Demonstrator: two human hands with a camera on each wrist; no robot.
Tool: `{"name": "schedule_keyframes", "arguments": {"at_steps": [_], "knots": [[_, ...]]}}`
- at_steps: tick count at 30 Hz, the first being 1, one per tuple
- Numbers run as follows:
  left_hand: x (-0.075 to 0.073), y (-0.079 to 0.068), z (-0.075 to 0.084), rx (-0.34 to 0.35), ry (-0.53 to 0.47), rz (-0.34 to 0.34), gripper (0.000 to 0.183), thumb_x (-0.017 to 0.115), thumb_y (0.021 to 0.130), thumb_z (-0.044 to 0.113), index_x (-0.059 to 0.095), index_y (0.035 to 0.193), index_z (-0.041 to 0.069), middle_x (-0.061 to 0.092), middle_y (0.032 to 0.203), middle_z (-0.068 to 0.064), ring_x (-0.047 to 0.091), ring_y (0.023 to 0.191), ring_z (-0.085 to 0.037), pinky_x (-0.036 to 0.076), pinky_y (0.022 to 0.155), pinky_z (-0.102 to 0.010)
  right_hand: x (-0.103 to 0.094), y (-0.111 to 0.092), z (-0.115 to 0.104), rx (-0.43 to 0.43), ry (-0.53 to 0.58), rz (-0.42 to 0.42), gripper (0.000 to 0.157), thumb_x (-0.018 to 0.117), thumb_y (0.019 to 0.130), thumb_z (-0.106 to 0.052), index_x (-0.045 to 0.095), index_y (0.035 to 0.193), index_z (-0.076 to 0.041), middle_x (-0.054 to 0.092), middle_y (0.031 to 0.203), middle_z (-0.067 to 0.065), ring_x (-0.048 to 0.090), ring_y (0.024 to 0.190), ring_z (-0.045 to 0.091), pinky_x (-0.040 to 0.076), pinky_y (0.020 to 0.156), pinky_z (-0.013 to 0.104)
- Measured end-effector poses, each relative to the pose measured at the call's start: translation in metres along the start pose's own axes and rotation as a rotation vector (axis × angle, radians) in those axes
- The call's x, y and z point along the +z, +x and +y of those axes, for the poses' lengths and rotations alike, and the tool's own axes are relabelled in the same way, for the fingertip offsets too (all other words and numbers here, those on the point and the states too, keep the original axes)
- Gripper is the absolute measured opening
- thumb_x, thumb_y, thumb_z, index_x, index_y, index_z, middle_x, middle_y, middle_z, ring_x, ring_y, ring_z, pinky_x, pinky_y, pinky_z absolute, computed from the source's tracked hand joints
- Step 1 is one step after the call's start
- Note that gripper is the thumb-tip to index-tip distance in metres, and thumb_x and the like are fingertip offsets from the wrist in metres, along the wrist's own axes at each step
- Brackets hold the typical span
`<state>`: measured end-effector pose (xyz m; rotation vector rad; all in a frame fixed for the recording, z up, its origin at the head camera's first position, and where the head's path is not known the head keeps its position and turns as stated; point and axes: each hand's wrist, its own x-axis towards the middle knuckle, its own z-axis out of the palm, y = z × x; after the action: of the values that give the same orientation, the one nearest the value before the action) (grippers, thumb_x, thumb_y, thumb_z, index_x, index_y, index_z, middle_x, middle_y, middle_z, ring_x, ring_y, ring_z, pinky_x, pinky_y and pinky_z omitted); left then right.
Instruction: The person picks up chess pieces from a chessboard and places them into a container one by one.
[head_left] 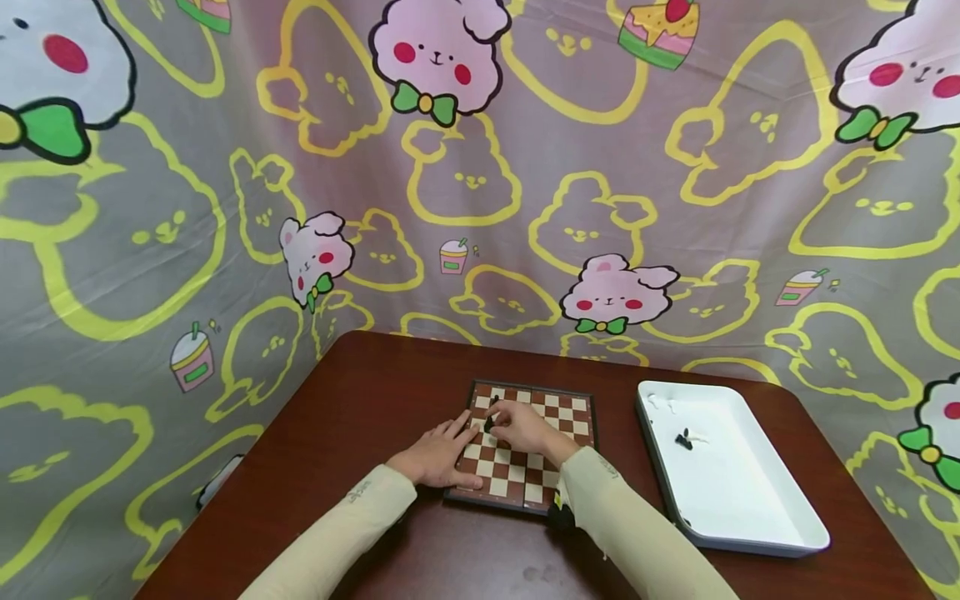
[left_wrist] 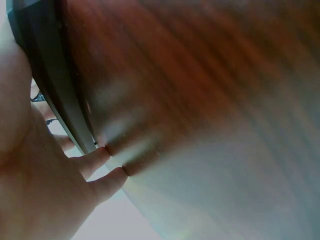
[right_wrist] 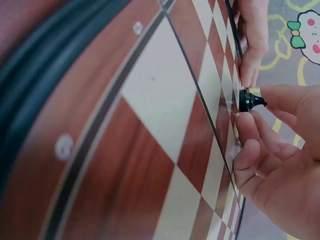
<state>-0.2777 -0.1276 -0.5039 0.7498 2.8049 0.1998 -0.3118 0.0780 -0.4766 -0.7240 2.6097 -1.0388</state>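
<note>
The chessboard (head_left: 504, 472) lies on the table with brown and cream squares and a dark rim. Over its far left part, my right hand (head_left: 522, 427) pinches a black chess piece (right_wrist: 251, 101) by its narrow top, the base at the board surface. Another black piece (head_left: 495, 400) shows just beyond those fingers. My left hand (head_left: 437, 454) rests along the board's left edge, fingers spread, thumb on the near left squares. In the left wrist view, two fingertips of the left hand (left_wrist: 50, 185) touch the tabletop beside the dark rim.
To the right stands a white tray (head_left: 750, 467) with a raised rim. Inside it lie a black chess piece (head_left: 683, 439) and some white pieces (head_left: 662, 402) near its far left corner. A patterned curtain (head_left: 480, 250) hangs behind and left of the brown table (head_left: 360, 400).
</note>
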Motion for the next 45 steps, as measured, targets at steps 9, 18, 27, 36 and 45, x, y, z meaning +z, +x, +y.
{"name": "schedule_keyframes", "arguments": {"at_steps": [9,18,27,36,45], "knots": [[-0.002,0.002,0.000,0.024,0.023,0.021,0.097,0.052,0.078,0.075,0.026,0.151,0.017,0.010,0.157,-0.011,0.026,0.136,-0.036,0.033,0.101,-0.051,0.003,0.006,0.001,-0.029,-0.066,0.015,0.010,0.059,0.094,-0.013,0.064,0.103,-0.010,0.063,0.089,-0.001,0.056,0.069,0.012,0.045,0.061,0.031],[0.001,0.002,0.000,0.018,0.025,0.029,0.096,0.053,0.078,0.074,0.028,0.151,0.016,0.011,0.157,-0.011,0.027,0.136,-0.037,0.033,0.102,-0.051,-0.008,-0.010,0.014,-0.081,-0.088,0.065,0.009,0.060,0.092,-0.009,0.067,0.099,-0.009,0.060,0.084,-0.004,0.055,0.072,0.010,0.047,0.062,0.031],[0.000,-0.001,0.001,0.022,0.011,0.037,0.096,0.055,0.078,0.072,0.027,0.151,0.016,0.010,0.157,-0.011,0.028,0.134,-0.039,0.033,0.101,-0.052,-0.051,-0.042,0.023,-0.029,-0.072,0.094,0.014,0.061,0.093,-0.010,0.066,0.105,-0.006,0.060,0.089,-0.001,0.055,0.073,0.014,0.045,0.060,0.032],[-0.002,-0.001,0.001,0.033,-0.007,0.020,0.096,0.053,0.079,0.072,0.024,0.152,0.016,0.008,0.157,-0.011,0.025,0.136,-0.038,0.031,0.102,-0.053,-0.096,-0.078,0.044,0.013,-0.081,0.173,0.013,0.062,0.090,-0.006,0.068,0.101,-0.007,0.061,0.093,0.002,0.054,0.077,0.017,0.044,0.061,0.033],[-0.001,-0.002,0.001,0.034,-0.011,0.024,0.097,0.053,0.079,0.072,0.024,0.152,0.016,0.008,0.157,-0.012,0.026,0.136,-0.039,0.031,0.102,-0.054,-0.138,-0.112,0.071,0.077,-0.076,0.258,0.014,0.062,0.091,-0.009,0.068,0.103,-0.008,0.060,0.103,0.010,0.055,0.084,0.022,0.045,0.064,0.035]]}}
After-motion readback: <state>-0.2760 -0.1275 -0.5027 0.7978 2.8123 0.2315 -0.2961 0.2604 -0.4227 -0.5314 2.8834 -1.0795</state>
